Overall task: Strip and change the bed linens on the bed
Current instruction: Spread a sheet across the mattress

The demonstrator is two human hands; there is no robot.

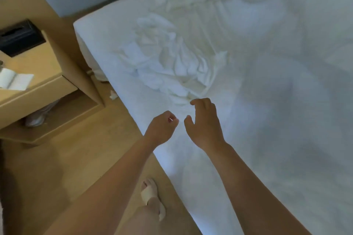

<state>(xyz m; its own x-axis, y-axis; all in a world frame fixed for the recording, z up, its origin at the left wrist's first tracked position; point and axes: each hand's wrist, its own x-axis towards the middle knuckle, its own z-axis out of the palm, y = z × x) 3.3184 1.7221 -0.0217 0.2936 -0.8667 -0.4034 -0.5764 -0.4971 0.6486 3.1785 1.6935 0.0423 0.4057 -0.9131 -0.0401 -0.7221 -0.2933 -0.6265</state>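
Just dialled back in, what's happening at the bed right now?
A person stands beside the white-covered bed, both bare hands out over its near edge. The right hand is spread, reaching close to a crumpled heap of white linen but not gripping it. The left hand is curled, apparently holding nothing. The heap lies loose on the bed.

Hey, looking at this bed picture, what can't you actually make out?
Head view:
- Left hand: curled fingers hide whether it pinches anything.
- Crumpled linen: its own folds hide what piece it is.
- Bed: far side cut off by the right edge.
- Black object on the nightstand: blurred, cut by the left edge.
- Pale thing in the nightstand's lower shelf: shadowed and blurred.
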